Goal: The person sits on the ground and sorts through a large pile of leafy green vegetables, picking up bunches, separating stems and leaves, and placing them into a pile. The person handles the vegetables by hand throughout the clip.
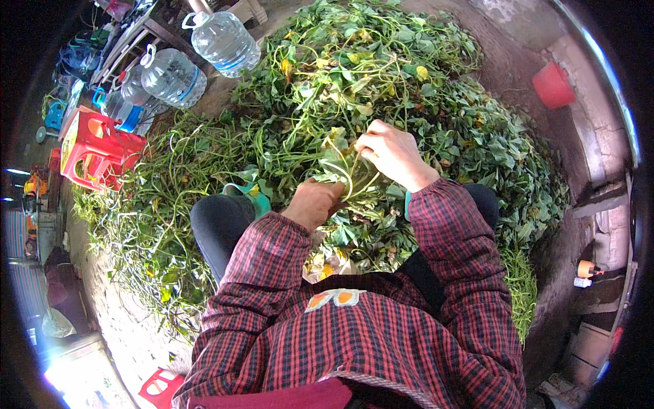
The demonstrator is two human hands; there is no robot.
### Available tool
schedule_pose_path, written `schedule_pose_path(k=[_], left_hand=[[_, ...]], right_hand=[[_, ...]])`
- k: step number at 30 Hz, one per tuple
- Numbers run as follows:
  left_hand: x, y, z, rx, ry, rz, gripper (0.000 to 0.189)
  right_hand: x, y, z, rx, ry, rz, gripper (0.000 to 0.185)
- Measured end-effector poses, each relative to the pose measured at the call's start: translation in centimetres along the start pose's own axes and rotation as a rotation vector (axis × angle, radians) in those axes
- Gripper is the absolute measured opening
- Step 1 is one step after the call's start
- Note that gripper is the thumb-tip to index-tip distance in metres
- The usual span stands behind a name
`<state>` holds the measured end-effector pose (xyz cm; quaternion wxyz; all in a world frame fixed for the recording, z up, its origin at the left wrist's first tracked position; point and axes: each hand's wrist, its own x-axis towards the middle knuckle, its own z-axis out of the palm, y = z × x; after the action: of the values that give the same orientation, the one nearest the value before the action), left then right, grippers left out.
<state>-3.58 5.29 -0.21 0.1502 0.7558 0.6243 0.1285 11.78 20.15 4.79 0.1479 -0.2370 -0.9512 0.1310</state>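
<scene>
My left hand (316,201) is closed around a small bunch of leafy vine stems (352,180), whose pale stalks stick out to the right of the fist. Thumb and fingers of my right hand (392,152) pinch a yellowish leaf stalk at the upper end of that bunch. Both hands are over a big heap of cut green vines (357,76), some leaves yellowed, which spreads before me and around both knees. Part of the bunch is hidden behind my left fingers.
Large clear plastic water bottles (173,77) stand at upper left. Near them a red plastic stool (104,148) lies tipped by the heap's edge. A red bucket (554,85) is by the right wall. Bare stems (520,294) are piled at my right; another red stool (162,388) is at lower left.
</scene>
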Motion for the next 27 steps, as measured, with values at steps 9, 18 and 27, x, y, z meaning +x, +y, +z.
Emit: schedule_pose_path(k=[9, 18, 27], left_hand=[[0.2, 0.3, -2.5, -0.112, 0.241, 0.009, 0.022], [-1.0, 0.7, -0.5, -0.054, 0.027, 0.101, 0.018], [-0.5, 2.3, -1.3, -0.027, -0.049, 0.133, 0.016]], right_hand=[[0.2, -1.1, -0.8, 1.383, 0.143, 0.653, 0.008], [0.3, -0.9, -4.1, 0.674, 0.178, 0.042, 0.015], [0.4, 1.1, -1.7, -0.204, -0.512, -0.243, 0.019]])
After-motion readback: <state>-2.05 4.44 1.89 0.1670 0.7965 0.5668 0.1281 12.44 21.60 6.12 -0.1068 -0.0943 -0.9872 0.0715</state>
